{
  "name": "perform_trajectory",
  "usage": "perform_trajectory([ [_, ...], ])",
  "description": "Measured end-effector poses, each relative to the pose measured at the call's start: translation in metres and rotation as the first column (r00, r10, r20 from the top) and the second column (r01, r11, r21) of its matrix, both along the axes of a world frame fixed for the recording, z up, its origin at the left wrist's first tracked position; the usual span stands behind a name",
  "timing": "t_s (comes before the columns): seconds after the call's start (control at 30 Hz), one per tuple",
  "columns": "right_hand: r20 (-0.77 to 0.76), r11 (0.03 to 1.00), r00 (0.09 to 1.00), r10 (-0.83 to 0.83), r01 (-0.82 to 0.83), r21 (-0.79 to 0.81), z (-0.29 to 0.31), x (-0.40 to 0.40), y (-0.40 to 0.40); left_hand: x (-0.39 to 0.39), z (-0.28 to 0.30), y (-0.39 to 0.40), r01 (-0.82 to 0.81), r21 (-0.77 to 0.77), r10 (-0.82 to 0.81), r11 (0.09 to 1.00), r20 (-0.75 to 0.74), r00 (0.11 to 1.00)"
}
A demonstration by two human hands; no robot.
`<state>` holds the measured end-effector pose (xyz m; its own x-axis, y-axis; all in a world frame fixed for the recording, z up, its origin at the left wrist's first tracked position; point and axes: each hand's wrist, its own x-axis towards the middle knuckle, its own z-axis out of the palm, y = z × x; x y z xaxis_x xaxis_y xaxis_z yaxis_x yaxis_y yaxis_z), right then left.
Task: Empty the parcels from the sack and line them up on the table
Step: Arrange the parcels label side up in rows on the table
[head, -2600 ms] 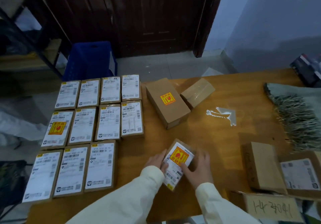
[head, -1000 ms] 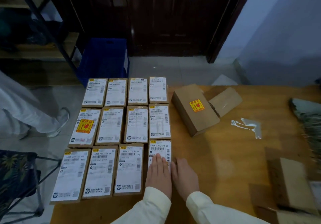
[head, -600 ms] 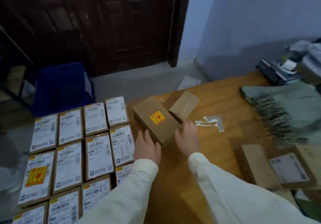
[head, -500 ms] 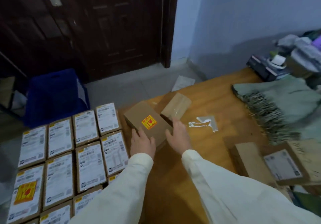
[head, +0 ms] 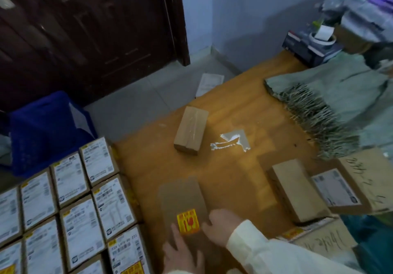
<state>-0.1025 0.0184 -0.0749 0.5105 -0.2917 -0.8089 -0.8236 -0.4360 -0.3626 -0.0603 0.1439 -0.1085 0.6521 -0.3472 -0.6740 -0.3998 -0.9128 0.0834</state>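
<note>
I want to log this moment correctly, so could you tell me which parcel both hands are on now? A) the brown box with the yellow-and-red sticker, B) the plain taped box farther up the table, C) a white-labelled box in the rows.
A: the left hand and right hand both touch the brown box with the yellow-and-red sticker, with nothing on the plain taped box.
</note>
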Motion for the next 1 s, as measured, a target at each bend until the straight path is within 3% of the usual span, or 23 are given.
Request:
perform_trajectory([
  [0.07, -0.067, 0.994, 0.993, 0.096, -0.093, 0.053, 0.000, -0.013, -0.002, -0.012, -0.020, 0.032, 0.152, -0.149, -0.155, 0.977, -0.006, 0.988],
  [0.1, -0.092, 0.989, 0.986, 0.136, -0.130, 0.070, 0.002, -0.017, -0.006, -0.009, -0.041, 0.038, 0.166, -0.243, -0.154, 0.956, 0.069, 0.986],
  [0.13, -0.115, 0.987, 0.983, 0.146, -0.138, 0.079, 0.003, -0.019, -0.012, -0.001, -0.042, 0.034, 0.142, -0.258, -0.115, 0.955, 0.119, 0.986],
  [0.17, -0.133, 0.991, 0.983, 0.123, -0.114, 0.071, 0.004, -0.019, -0.021, 0.019, -0.029, 0.026, 0.178, -0.119, -0.178, 0.977, 0.016, 0.984],
  [0.2, -0.128, 0.998, 0.990, 0.064, -0.060, 0.035, 0.003, -0.015, -0.034, 0.046, -0.004, 0.004, 0.214, 0.007, -0.214, 0.977, -0.030, 0.976],
  [0.23, -0.093, 1.000, 0.995, -0.021, 0.020, -0.019, 0.001, -0.008, -0.050, 0.063, 0.012, -0.022, 0.268, -0.045, -0.262, 0.962, 0.108, 0.959],
  [0.27, -0.021, 0.989, 0.991, -0.136, 0.134, -0.056, -0.004, 0.003, -0.067, 0.082, 0.012, -0.052, 0.212, -0.130, -0.173, 0.969, 0.258, 0.951],
  [0.3, 0.090, 0.961, 0.959, -0.269, 0.273, -0.046, -0.012, 0.016, -0.084, 0.098, 0.019, -0.079, 0.121, -0.205, -0.072, 0.971, 0.231, 0.970],
  [0.37, 0.292, 0.827, 0.777, -0.558, 0.550, 0.117, -0.026, 0.048, -0.113, 0.124, 0.021, -0.132, 0.060, -0.355, 0.022, 0.933, 0.224, 0.974],
  [0.47, 0.329, 0.597, 0.501, -0.801, 0.711, 0.370, -0.043, 0.091, -0.135, 0.142, -0.001, -0.192, 0.044, -0.463, 0.009, 0.885, 0.113, 0.994],
  [0.53, 0.291, 0.506, 0.413, -0.863, 0.718, 0.479, -0.058, 0.108, -0.137, 0.146, -0.016, -0.210, 0.092, -0.432, -0.049, 0.897, 0.110, 0.993],
  [0.6, 0.263, 0.453, 0.369, -0.891, 0.712, 0.536, -0.069, 0.115, -0.134, 0.143, -0.029, -0.214, 0.195, -0.380, -0.123, 0.904, 0.204, 0.971],
  [0.67, 0.272, 0.384, 0.273, -0.923, 0.716, 0.583, -0.074, 0.113, -0.132, 0.142, -0.033, -0.210, 0.179, -0.420, -0.081, 0.889, 0.241, 0.967],
  [0.73, 0.267, 0.231, 0.066, -0.962, 0.717, 0.658, -0.078, 0.106, -0.132, 0.148, -0.033, -0.202, -0.019, -0.575, 0.080, 0.818, 0.081, 0.993],
  [0.77, 0.249, 0.139, -0.061, -0.966, 0.693, 0.708, -0.080, 0.102, -0.133, 0.154, -0.031, -0.197, -0.242, -0.655, 0.192, 0.716, -0.149, 0.970],
  [0.8, 0.237, 0.087, -0.137, -0.962, 0.667, 0.740, -0.083, 0.097, -0.134, 0.158, -0.026, -0.192, -0.525, -0.655, 0.269, 0.544, -0.456, 0.848],
  [0.83, 0.240, 0.083, -0.158, -0.958, 0.648, 0.757, -0.084, 0.093, -0.136, 0.161, -0.022, -0.186, -0.773, -0.526, 0.259, 0.354, -0.739, 0.622],
  [0.87, 0.250, 0.124, -0.107, -0.962, 0.645, 0.754, -0.087, 0.091, -0.138, 0.164, -0.021, -0.179, -0.920, -0.321, 0.183, 0.222, -0.914, 0.363],
  [0.9, 0.244, 0.172, -0.028, -0.969, 0.632, 0.755, -0.089, 0.091, -0.138, 0.166, -0.023, -0.172, -0.969, -0.177, 0.121, 0.172, -0.972, 0.199],
  [0.93, 0.230, 0.218, 0.063, -0.971, 0.619, 0.754, -0.090, 0.092, -0.137, 0.165, -0.025, -0.167, -0.981, -0.105, 0.120, 0.163, -0.985, 0.126],
  [1.0, 0.213, 0.280, 0.182, -0.960, 0.601, 0.749, -0.090, 0.097, -0.133, 0.163, -0.035, -0.162, -0.987, -0.061, 0.189, 0.148, -0.978, 0.089],
])
